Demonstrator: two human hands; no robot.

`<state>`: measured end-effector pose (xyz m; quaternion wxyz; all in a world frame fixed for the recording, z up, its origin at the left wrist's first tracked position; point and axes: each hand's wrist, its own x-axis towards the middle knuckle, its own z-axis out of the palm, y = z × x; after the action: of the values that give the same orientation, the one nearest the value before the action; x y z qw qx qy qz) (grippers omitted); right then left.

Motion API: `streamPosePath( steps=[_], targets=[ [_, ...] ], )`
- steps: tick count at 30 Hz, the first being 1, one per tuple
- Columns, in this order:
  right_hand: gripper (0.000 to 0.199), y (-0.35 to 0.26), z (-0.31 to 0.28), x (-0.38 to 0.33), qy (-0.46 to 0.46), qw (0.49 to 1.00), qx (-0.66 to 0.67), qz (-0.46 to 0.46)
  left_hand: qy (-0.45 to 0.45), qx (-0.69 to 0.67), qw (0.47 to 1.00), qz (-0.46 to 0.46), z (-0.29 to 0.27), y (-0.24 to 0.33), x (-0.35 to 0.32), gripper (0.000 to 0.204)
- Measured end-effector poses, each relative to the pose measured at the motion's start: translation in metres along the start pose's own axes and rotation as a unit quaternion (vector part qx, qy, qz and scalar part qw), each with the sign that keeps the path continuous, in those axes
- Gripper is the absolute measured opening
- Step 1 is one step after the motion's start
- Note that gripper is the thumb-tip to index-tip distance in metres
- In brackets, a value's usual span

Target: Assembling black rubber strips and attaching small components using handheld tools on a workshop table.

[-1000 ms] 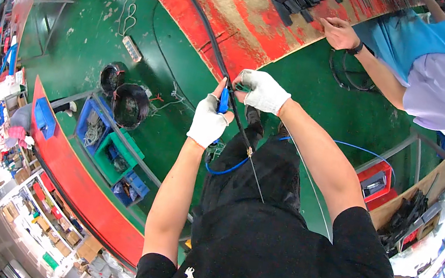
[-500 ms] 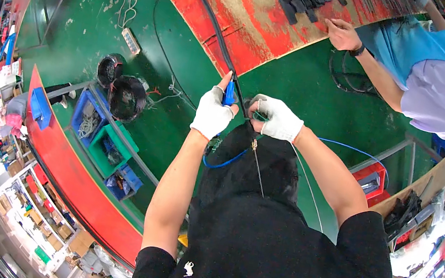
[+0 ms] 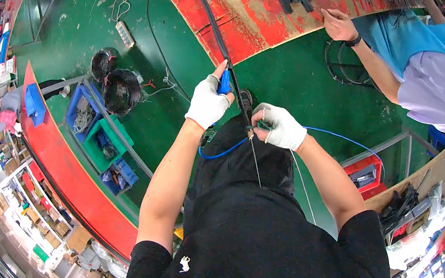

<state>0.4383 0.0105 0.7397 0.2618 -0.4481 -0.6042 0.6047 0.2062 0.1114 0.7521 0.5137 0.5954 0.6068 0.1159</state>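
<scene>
My gloved left hand grips a blue-handled tool; my right hand pinches the thin black cable, held mid-air before the red surface's edge: light, limp, best held near the pinch.

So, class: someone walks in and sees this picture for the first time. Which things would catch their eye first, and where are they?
Probably the two white-gloved hands at the centre: the left hand grips a blue-handled tool, while the right hand pinches a thin black cable that runs up across the red workbench. Next, the long red bench edge at lower left, and another person's hand at top right.
</scene>
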Motion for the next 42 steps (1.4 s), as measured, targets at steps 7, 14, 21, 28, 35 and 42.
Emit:
streamPosePath(
  steps=[7,14,21,28,35,42],
  targets=[
    [0.025,-0.004,0.012,-0.025,0.014,1.0,-0.02,0.006,0.006,0.019,1.0,0.006,0.001,0.003,-0.004,0.088],
    [0.021,-0.005,0.025,-0.022,0.06,0.977,0.143,0.146,0.01,0.022,1.0,0.002,0.002,0.004,-0.002,0.087],
    [0.033,-0.017,0.028,-0.015,0.02,0.937,0.225,0.268,0.012,0.036,0.999,0.005,0.002,0.006,-0.002,0.086],
    [0.037,-0.022,0.029,-0.023,-0.105,0.954,0.091,0.265,0.016,0.054,0.998,0.006,0.001,0.009,-0.002,0.087],
    [0.041,-0.018,0.023,-0.095,-0.173,0.969,-0.054,0.165,0.019,0.08,0.996,0.02,0.006,0.009,0.0,0.089],
    [0.032,0.071,0.012,-0.197,-0.007,0.93,-0.038,0.365,0.039,0.078,0.995,0.052,0.029,-0.003,0.015,0.086]
  ],
)
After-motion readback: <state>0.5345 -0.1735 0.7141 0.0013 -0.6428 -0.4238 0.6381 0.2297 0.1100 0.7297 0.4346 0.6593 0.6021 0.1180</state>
